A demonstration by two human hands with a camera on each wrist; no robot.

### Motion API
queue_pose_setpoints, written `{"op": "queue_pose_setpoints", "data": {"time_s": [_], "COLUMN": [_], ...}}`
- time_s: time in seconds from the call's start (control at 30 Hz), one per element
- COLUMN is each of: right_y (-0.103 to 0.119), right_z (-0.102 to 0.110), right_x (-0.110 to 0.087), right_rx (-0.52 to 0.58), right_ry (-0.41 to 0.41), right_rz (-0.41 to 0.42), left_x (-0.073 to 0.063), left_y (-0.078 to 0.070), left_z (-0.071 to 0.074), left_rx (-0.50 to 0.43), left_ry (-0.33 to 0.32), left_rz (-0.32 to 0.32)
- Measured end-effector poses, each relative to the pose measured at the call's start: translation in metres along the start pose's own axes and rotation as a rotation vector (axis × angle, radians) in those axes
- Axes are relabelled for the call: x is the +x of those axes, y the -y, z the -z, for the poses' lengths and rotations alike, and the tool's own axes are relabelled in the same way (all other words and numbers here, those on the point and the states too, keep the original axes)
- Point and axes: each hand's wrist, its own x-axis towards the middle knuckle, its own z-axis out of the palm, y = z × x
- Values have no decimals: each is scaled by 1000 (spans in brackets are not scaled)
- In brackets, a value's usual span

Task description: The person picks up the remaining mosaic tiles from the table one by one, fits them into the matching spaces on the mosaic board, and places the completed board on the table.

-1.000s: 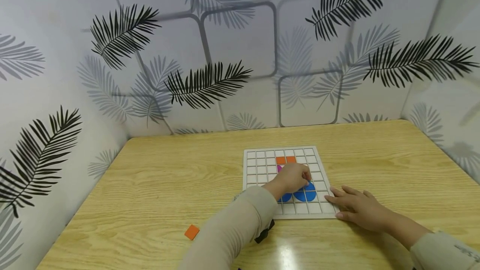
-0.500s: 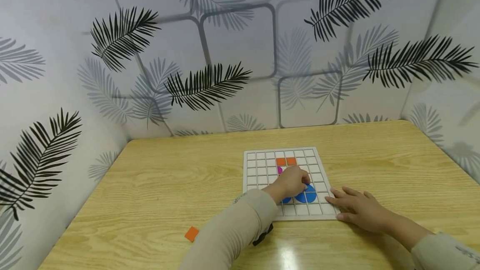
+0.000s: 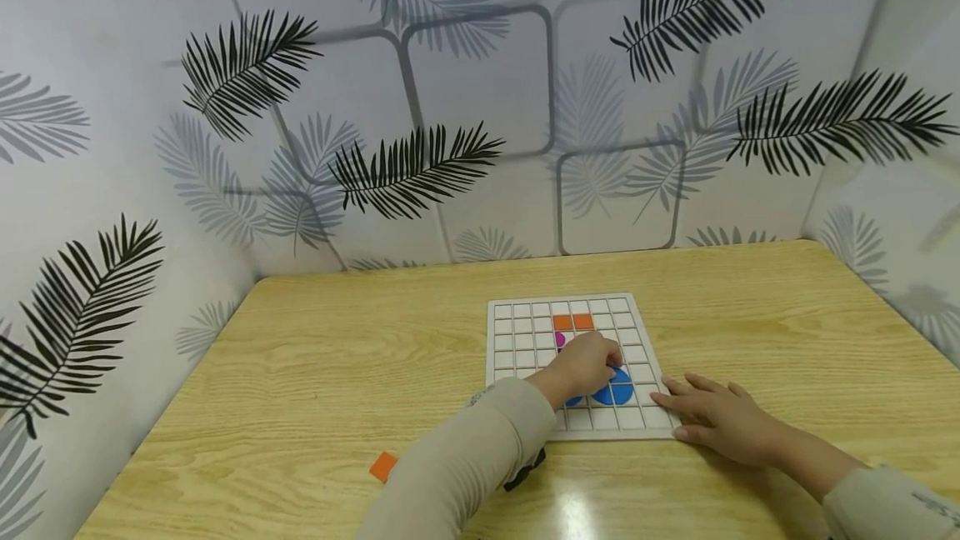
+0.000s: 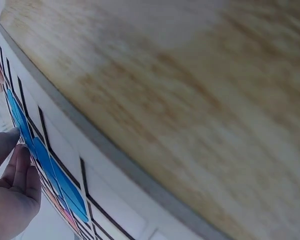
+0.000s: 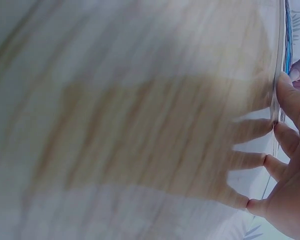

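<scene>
A white gridded board (image 3: 517, 342) lies on the wooden table. My left hand (image 3: 587, 361) reaches over it with curled fingers, thumb and index fingertips pinching at a blue tile (image 4: 17, 117) in the left wrist view. Blue tiles (image 3: 621, 395) form a rounded shape beside the fingertips; a second blue shape is partly hidden under the hand. Two orange tiles (image 3: 572, 322) and part of a magenta tile (image 3: 559, 340) show above the hand. My right hand (image 3: 723, 422) rests with spread fingers at the board's right edge, its thumb and fingertips along the rim.
A loose orange tile (image 3: 383, 466) lies on the table (image 3: 300, 390) left of the left sleeve (image 3: 468, 457). A dark object (image 3: 525, 472) shows partly from under that sleeve. A leaf-patterned wall (image 3: 510, 107) stands behind the table.
My left hand shifts only slightly at the blue tiles, its fingertips staying near the top of the right-hand blue shape. The right hand stays at the board's edge.
</scene>
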Motion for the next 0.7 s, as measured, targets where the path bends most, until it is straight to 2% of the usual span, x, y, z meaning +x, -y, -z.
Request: {"op": "queue_pose_setpoints", "data": {"time_s": [0.13,0.23,0.5,0.7], "right_y": [0,0,1,2], "right_z": [-1,-2,0,1], "right_x": [0,0,0,1], "right_rx": [8,13,19,10], "right_ry": [0,-1,0,6], "right_rz": [1,0,-5,-9], "left_x": [0,-4,-23,-37], "left_y": [2,5,11,16], "left_z": [-1,1,23,34], "left_rx": [1,-41,-217,-270], "left_ry": [-26,-55,-62,-78], "left_rz": [-18,-40,-59,-77]}}
